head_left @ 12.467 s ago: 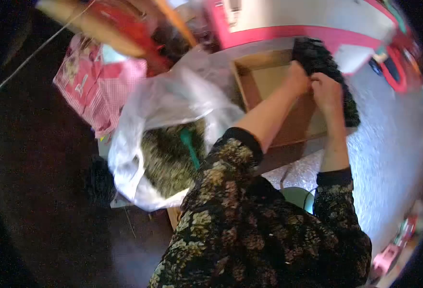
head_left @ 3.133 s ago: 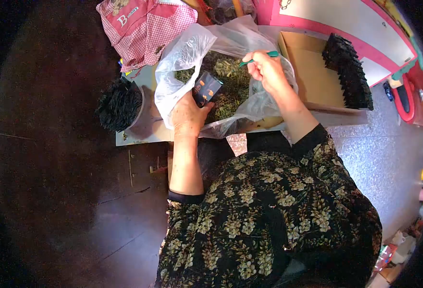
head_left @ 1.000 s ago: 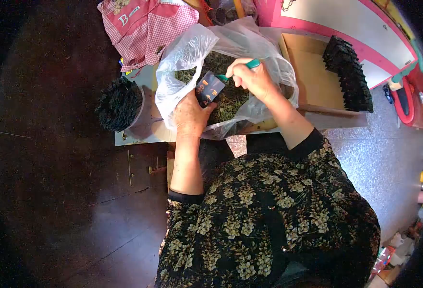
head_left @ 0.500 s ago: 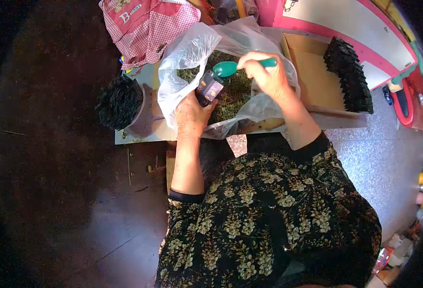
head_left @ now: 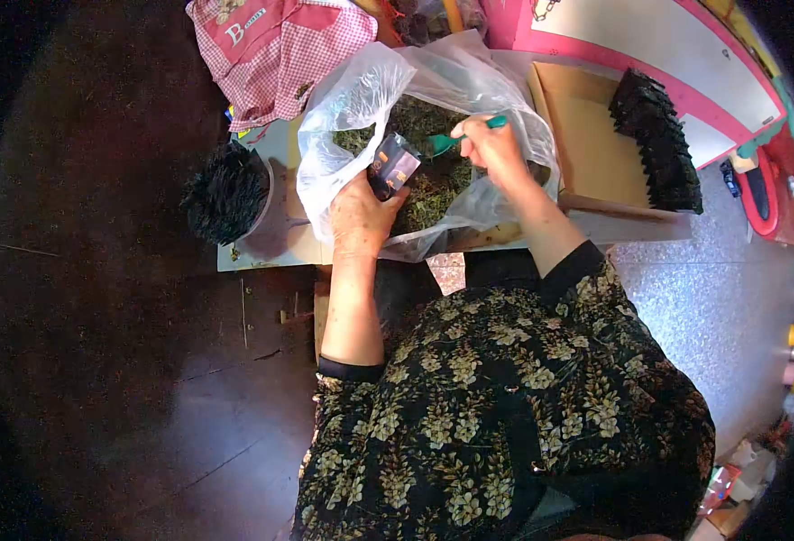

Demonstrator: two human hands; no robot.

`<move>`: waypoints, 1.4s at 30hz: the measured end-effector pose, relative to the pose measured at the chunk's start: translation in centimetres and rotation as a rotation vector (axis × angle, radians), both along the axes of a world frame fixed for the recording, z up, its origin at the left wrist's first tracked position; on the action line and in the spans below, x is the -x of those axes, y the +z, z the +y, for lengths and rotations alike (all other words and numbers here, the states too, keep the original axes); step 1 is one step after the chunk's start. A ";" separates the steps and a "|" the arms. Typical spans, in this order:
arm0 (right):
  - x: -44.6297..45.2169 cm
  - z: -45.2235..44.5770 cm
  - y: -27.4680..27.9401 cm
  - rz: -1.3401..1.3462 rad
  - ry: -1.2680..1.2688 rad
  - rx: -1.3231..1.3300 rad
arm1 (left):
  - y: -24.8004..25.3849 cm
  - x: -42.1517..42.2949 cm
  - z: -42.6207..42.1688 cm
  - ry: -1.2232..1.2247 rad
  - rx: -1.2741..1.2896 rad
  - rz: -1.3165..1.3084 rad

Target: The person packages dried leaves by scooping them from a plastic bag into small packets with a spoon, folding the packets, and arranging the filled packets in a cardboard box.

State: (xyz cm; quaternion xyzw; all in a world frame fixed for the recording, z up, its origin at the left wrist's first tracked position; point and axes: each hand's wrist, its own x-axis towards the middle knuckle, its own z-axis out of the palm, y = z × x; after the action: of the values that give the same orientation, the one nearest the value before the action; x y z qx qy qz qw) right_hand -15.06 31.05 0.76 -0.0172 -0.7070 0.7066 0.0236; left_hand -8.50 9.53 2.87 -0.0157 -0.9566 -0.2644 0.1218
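Observation:
Within the mouth of a translucent plastic bag (head_left: 347, 104), my left hand (head_left: 361, 215) is wrapped round a small dark packet (head_left: 395, 166) with orange marks. The packet is tilted, its top end towards the upper right. My right hand (head_left: 494, 151) pinches the handle of a green spoon (head_left: 445, 142), whose bowl is just right of the packet's top, over the dried, greenish-brown plant material (head_left: 433, 194) in the bag. What the spoon bowl carries is too small to tell.
Right of the bag stands a cardboard box (head_left: 595, 153) with a row of black packets (head_left: 654, 140) along its right side. A round tub of black strips (head_left: 225, 194) stands at the left. Behind lies a pink checked cloth (head_left: 279, 54).
Half a second ago the spoon bowl faced up by the packet's opening; now it is slightly lower and to the right, turned edge-on. My left hand and the packet have hardly moved.

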 end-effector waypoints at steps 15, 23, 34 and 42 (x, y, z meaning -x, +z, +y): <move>-2.9 -1.1 5.8 0.235 0.153 0.063 | 0.1 0.0 0.2 -0.031 -0.005 0.042; -4.8 -3.3 6.7 0.802 0.360 -0.433 | 0.3 -0.1 0.1 -0.033 -0.028 0.001; -3.2 0.7 4.2 0.728 0.072 -0.694 | 2.5 -1.3 1.0 0.034 -0.097 0.013; -3.8 0.3 4.1 0.714 0.095 -0.837 | 3.5 -1.3 2.0 -0.091 -0.386 0.131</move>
State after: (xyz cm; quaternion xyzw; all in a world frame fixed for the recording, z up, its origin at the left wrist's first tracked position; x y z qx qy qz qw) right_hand -11.30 31.33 4.81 0.2663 -0.8757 0.3272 0.2349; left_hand -7.24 11.53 6.34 -0.0523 -0.8766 -0.4463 0.1722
